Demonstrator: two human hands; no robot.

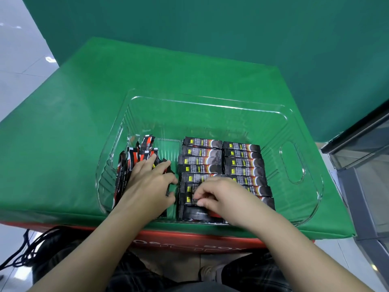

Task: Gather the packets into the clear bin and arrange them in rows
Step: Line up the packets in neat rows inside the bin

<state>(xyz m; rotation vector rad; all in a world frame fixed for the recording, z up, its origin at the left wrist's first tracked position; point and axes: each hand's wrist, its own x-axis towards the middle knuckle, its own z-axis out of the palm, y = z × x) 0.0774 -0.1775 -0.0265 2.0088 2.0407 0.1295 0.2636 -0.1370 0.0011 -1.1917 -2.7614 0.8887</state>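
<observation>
A clear plastic bin (294, 161) stands on the green mat. Inside it, dark coffee packets lie flat in two neat columns, a middle column (200, 157) and a right column (244, 163). A loose pile of packets (136, 157) leans at the bin's left side. My left hand (149, 184) rests on that loose pile, fingers spread over the packets. My right hand (219, 197) pinches a packet (195, 213) at the near end of the middle column, its blank dark side showing.
The green mat (84, 123) covers a red box (189, 243) whose front edge faces me. A glass-fronted cabinet (366, 165) stands at the right. Black cords (25, 249) hang at the lower left. The bin's far half holds no packets.
</observation>
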